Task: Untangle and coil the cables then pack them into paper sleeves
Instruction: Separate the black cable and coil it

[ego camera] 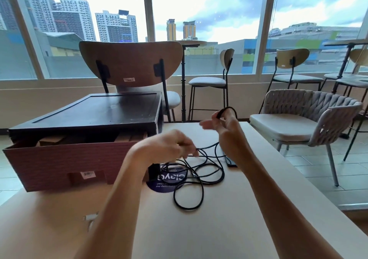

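Loose cable lies across the sticker, nearest the left hand pinching it; the right hand grips 1 raised loop.

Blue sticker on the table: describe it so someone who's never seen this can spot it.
On the beige table, find the brown cardboard box at the left. Just right of its near corner, partly under loose loops of black cable, a round dark-blue sticker lies flat. It is the only round thing there, and its white lettering reads upside down to the camera.
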The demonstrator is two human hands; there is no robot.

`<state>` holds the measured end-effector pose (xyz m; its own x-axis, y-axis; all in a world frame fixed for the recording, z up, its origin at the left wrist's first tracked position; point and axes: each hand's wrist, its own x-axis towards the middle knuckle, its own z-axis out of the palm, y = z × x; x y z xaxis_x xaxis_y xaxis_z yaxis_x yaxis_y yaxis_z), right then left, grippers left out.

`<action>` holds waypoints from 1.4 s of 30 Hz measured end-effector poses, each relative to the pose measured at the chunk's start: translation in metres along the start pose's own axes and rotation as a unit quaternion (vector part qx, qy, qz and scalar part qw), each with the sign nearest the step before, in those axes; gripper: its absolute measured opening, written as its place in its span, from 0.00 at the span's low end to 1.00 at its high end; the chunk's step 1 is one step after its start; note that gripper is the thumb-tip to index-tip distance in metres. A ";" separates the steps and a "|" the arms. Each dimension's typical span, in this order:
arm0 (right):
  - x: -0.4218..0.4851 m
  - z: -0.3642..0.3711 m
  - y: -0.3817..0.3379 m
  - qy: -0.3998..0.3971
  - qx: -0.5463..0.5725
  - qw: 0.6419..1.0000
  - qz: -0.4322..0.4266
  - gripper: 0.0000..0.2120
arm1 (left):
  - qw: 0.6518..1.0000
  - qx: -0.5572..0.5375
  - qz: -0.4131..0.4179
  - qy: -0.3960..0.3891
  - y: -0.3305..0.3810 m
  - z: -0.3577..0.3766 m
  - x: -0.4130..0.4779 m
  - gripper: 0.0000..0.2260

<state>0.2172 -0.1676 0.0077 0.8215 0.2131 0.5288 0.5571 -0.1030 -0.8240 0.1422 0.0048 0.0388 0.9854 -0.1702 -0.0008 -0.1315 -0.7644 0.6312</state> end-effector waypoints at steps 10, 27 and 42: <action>-0.007 -0.010 -0.001 -0.264 0.190 0.937 0.130 0.13 | 0.891 -0.232 0.135 0.367 -0.004 -0.015 0.005 0.15; -0.001 -0.010 -0.023 -0.243 0.549 0.795 0.089 0.12 | 0.981 -0.067 0.036 0.181 -0.022 0.016 0.026 0.12; 0.008 -0.013 -0.004 0.123 0.362 0.921 0.079 0.09 | 1.000 0.019 0.011 -0.005 0.003 0.003 0.003 0.09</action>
<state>0.2234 -0.1783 0.0175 0.9375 0.0156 0.3475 0.2748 0.5792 -0.7674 0.1445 0.0004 0.0380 0.9812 -0.1931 0.0047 -0.1571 -0.7838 0.6008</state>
